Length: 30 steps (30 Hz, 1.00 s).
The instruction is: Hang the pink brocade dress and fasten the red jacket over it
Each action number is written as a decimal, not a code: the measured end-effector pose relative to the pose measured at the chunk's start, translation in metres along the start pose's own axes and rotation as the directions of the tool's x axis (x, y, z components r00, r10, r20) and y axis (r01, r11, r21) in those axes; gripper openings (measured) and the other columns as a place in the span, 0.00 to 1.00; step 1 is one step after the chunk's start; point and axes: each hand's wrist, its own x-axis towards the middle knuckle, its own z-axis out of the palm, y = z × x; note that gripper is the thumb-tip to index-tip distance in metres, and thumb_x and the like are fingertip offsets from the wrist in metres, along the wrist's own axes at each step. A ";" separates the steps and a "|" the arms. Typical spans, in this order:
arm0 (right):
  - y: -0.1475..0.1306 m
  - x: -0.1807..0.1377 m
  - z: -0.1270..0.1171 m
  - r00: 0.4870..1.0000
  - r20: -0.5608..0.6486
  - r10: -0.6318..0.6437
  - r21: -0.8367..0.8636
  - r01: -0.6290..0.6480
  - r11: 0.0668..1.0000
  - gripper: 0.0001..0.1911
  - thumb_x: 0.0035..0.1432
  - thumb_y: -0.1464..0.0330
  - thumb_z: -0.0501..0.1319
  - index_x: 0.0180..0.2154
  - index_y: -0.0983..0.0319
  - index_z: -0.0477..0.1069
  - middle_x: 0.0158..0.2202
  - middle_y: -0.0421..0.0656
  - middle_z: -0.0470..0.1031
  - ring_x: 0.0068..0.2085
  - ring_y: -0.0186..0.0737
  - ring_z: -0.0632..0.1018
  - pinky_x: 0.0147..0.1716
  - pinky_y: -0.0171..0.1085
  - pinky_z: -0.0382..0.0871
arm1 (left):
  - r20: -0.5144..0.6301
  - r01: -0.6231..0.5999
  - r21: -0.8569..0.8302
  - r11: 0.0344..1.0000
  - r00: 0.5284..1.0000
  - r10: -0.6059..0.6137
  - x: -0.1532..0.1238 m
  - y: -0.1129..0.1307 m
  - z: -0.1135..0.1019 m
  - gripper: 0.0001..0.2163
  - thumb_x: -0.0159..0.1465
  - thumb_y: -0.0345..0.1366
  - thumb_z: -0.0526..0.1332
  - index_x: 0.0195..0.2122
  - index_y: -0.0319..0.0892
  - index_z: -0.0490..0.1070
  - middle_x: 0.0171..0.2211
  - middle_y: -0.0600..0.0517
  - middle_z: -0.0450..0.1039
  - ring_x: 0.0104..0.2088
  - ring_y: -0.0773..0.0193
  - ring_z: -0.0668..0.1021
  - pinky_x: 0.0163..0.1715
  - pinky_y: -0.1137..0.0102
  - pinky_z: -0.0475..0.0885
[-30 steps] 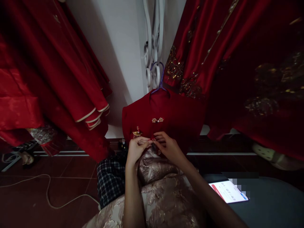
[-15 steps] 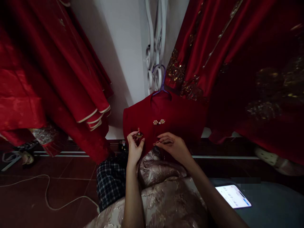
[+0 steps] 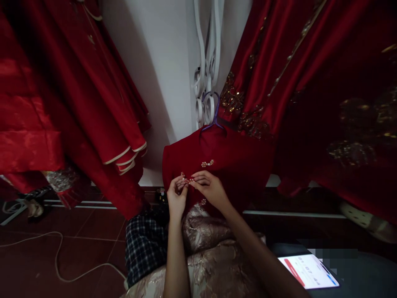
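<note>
A red sleeveless garment [image 3: 242, 161] hangs in front of me on a purple hanger [image 3: 216, 118]. A pearl-beaded fastener [image 3: 207, 164] decorates its upper front, and another beaded piece [image 3: 203, 202] shows lower down. My left hand [image 3: 177, 198] is closed around a small red and gold beaded ornament [image 3: 182, 175], partly hidden by the fingers. Close beside it, my right hand [image 3: 212, 188] pinches at the ornament's beaded end between thumb and forefinger. The fingertips of both hands nearly meet over the garment.
Red garments [image 3: 118, 103] hang at left, and gold-sequined red ones [image 3: 279, 62] at right. A white scrolled metal stand [image 3: 200, 78] rises behind the hanger. Shiny brocade fabric [image 3: 214, 269] covers my lap. A lit phone [image 3: 310, 271] lies at right; a white cable [image 3: 58, 256] crosses the tiled floor.
My right hand has moved left from the garment's middle to my left hand. The ornament stood more visible in my left hand before. The view has shifted slightly.
</note>
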 end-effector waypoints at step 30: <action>0.002 -0.003 0.003 0.994 0.013 -0.112 -0.225 0.112 0.968 0.08 0.57 0.67 0.54 0.37 0.59 0.70 0.36 0.40 0.76 0.37 0.34 0.77 0.33 0.33 0.73 | 0.022 -0.092 0.275 0.957 0.996 0.090 -0.001 0.005 -0.007 0.12 0.56 0.38 0.60 0.39 0.39 0.72 0.37 0.47 0.75 0.37 0.64 0.77 0.41 0.68 0.70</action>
